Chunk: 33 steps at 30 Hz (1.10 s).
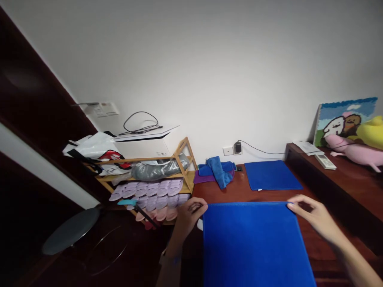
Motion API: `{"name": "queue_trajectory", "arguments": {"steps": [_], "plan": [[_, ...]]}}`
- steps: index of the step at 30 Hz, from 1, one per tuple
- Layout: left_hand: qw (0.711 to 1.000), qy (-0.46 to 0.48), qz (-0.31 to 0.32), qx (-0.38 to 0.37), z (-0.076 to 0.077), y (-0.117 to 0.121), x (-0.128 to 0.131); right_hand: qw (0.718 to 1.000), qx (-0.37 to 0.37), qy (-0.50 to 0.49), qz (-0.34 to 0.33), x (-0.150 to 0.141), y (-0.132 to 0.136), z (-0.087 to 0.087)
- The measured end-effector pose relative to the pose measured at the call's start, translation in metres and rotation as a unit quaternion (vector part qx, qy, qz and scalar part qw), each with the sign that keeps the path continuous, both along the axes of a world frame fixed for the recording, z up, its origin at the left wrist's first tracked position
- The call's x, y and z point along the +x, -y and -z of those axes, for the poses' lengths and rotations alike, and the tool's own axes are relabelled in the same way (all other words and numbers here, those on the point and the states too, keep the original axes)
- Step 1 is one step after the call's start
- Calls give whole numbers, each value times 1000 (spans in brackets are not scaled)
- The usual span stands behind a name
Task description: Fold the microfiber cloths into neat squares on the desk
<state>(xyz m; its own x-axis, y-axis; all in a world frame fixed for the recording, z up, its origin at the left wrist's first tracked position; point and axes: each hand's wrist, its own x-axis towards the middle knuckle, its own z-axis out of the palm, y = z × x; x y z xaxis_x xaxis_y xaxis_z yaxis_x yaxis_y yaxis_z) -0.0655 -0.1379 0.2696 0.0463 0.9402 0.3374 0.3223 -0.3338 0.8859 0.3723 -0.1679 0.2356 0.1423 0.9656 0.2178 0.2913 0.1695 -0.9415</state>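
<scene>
A blue cloth [254, 243] hangs stretched between my two hands, its top edge nearly level. My left hand [191, 213] pinches the upper left corner between thumb and fingers. At the upper right corner, my right hand [308, 211] grips the cloth the same way. A white tag [200, 225] sticks out by the cloth's left side. Beyond it, a second blue cloth [272, 175] lies flat on the dark red wooden table [218, 194]. To its left is a heap of crumpled blue and purple cloths [220, 171]. The lower part of the held cloth runs out of view.
On the left stands a wooden rack [187, 171] with purple and pink slippers [152, 189] and a white box [143, 145] on top. A round stool [72, 231] is lower left. A raised ledge at right holds a remote [325, 161] and a pink plush toy [356, 151].
</scene>
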Motion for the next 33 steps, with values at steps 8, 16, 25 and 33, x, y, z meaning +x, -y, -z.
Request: {"name": "queue_trajectory", "arguments": {"steps": [8, 16, 25, 33], "plan": [[979, -153, -126, -50, 150, -133, 8, 990, -78, 109, 51, -77, -158, 139], [903, -414, 62, 97, 233, -107, 69, 921, -32, 388, 8, -152, -130, 241], [876, -481, 45, 20, 243, -134, 70, 864, -28, 498, -72, -149, -176, 248], [821, -548, -134, -85, 225, -89, 47, 874, -15, 486, -6, -183, -150, 211]]}}
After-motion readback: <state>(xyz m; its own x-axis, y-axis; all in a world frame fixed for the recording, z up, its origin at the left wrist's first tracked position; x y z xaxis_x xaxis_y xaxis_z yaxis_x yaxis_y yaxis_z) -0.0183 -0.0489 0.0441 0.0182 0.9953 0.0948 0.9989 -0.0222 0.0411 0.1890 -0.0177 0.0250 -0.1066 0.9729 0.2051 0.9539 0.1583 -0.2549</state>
